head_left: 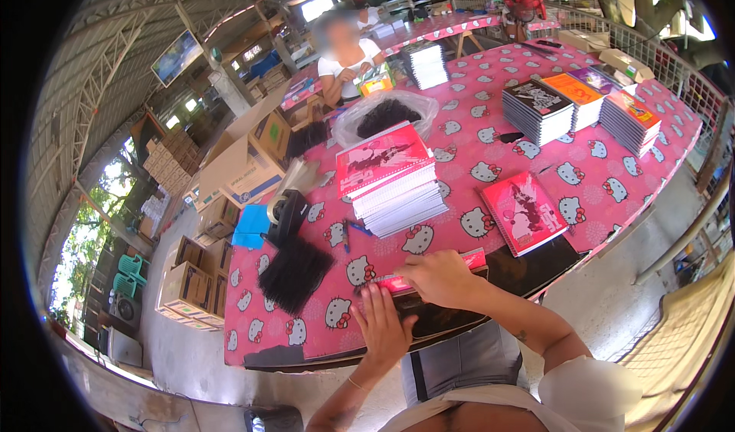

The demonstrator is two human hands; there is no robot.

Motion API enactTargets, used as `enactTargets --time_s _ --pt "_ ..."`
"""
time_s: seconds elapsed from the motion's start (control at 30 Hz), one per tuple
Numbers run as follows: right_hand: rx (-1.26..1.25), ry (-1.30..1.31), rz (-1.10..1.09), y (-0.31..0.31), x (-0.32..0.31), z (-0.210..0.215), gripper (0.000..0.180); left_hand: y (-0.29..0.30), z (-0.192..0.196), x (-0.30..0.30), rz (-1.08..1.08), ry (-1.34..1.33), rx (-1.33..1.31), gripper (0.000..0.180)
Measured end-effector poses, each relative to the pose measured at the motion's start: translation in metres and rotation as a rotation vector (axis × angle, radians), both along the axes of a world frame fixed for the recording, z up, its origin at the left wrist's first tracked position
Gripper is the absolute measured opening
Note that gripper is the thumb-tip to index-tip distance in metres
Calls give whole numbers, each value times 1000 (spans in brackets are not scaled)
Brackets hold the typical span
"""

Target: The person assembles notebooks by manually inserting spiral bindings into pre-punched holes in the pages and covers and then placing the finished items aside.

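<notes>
Slim gap btwn stack (400, 191), hands (442, 280)

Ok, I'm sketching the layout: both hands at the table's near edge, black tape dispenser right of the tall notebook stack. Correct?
No: the head view shows the black tape dispenser left of the tall notebook stack. Otherwise, yes: left hand and right hand are there.

From where I stand, the pink notebook (390, 284) under the right grip (440, 279) has a slick, glossy cover. Beyond the grip, the notebook stack (402, 206) shows matt white paper edges, and the bag (346, 131) is thin, crinkled, see-through plastic. Left of it, the bristly black bundle (295, 275) looks rough, the carton (249, 162) dull cardboard. The desk (605, 219) wears a smooth, faintly shiny printed covering.
</notes>
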State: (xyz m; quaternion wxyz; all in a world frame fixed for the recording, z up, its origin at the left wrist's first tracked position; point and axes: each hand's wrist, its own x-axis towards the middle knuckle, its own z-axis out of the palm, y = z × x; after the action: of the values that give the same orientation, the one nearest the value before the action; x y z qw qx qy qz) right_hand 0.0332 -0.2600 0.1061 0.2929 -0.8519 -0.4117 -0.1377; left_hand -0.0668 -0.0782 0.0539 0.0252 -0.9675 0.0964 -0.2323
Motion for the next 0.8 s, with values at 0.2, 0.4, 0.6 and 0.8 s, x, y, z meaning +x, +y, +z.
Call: enactTargets --time_s 0.2,0.4,0.6,0.8 --pt "-1 -39 -57 -11 0 2 18 34 42 60 -350 21 -479 24" --pt "8 -64 -36 -4 0 1 22 38 46 63 -408 -74 -420 14" --pt "-4 -72 -49 0 -4 -4 23 43 67 48 -368 131 -684 24" --pt "6 -111 -42 -3 -11 2 25 43 91 51 -277 348 -175 53"
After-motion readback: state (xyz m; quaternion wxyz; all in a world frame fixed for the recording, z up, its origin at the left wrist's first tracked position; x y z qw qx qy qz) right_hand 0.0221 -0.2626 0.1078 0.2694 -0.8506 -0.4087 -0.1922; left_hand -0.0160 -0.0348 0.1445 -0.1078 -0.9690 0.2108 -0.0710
